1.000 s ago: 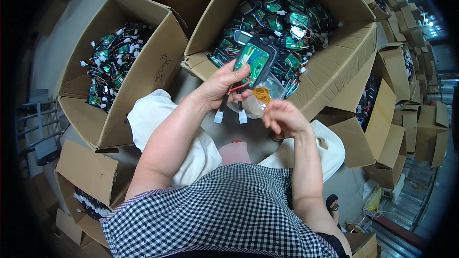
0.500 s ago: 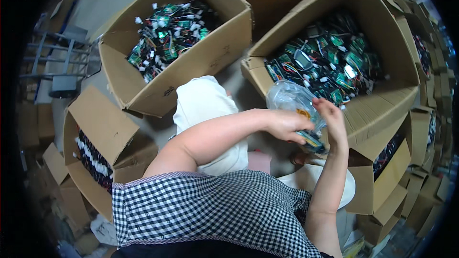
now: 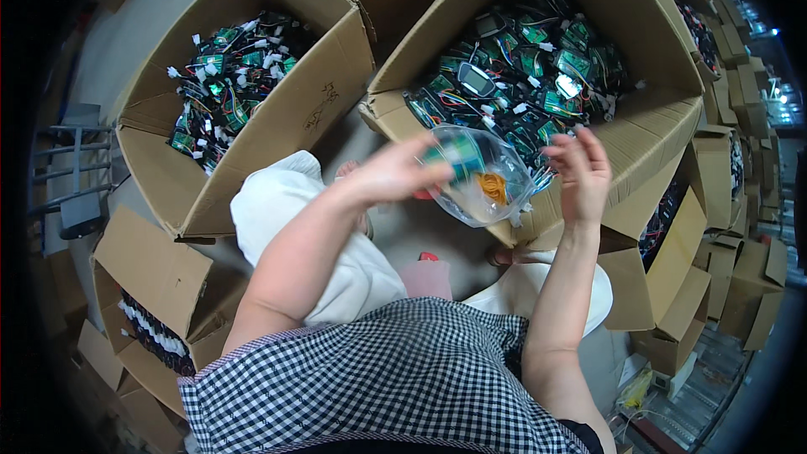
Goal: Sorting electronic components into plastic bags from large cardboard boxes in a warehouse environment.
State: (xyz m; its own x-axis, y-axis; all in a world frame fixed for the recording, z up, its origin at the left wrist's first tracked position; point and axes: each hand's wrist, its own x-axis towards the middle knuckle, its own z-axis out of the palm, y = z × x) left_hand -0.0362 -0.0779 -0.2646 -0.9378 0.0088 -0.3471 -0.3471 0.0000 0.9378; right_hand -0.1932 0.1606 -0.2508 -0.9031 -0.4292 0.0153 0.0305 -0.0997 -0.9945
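My left hand (image 3: pixel 395 173), smeared by motion, grips a green circuit board (image 3: pixel 456 157), which is blurred too. The board overlaps a clear plastic bag (image 3: pixel 479 210) at the near edge of the right-hand carton (image 3: pixel 643 155). Orange rubber bands (image 3: pixel 493 187) show through the bag. Right of the bag, my right hand (image 3: pixel 582 175) is raised with fingers apart and slightly curled, holding nothing I can see. Beyond it, the carton holds a heap of green circuit boards with wires (image 3: pixel 538 59) and a grey display unit (image 3: pixel 477 80).
Another big carton (image 3: pixel 277 143) with wired boards and white connectors stands at the left. A smaller carton (image 3: pixel 151 265) with wires sits nearer on the left, and more open cartons (image 3: pixel 672 261) line the right. A grey metal frame (image 3: pixel 71 172) stands at the far left.
My left hand has moved left and up, away from my right hand, with the board in it. My right hand has risen with its fingers apart. The view has shifted.
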